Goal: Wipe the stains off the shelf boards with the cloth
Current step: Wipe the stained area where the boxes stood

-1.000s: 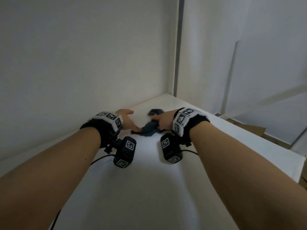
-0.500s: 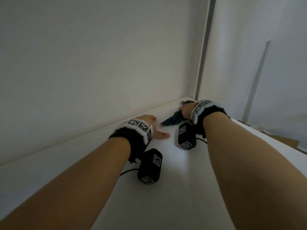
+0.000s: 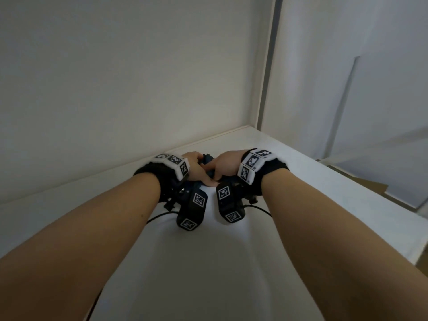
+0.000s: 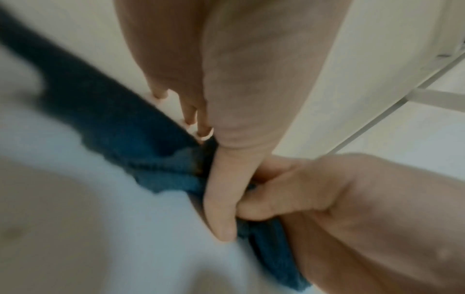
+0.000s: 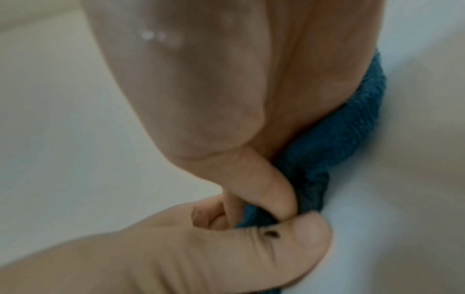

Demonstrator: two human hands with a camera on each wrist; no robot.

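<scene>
- The left hand (image 3: 194,163) and the right hand (image 3: 225,163) meet over the cloth (image 3: 207,162), both gripping it; the grip of each is closed on the fabric, not spread.
- From the left wrist, the left hand (image 4: 241,111) lays its thumb down along the blue cloth (image 4: 141,147), its fingertips (image 4: 204,131) at the cloth's upper edge, while the right hand (image 4: 352,208) comes in from 4 o'clock with curled fingers bunching the cloth.
- From the right wrist, the right hand (image 5: 226,99) pinches the cloth (image 5: 334,143) with its thumb, and the left hand (image 5: 176,248) reaches in from 7 o'clock, its thumb touching the right thumb's tip.
- The cloth lies crumpled on the white shelf board (image 3: 208,262), near the back wall (image 3: 115,77), at 12 o'clock from the person.
- Each wrist carries a black band with marker squares and a dark camera block hanging under it.
- A vertical side panel (image 3: 269,66) rises at 1 o'clock.
</scene>
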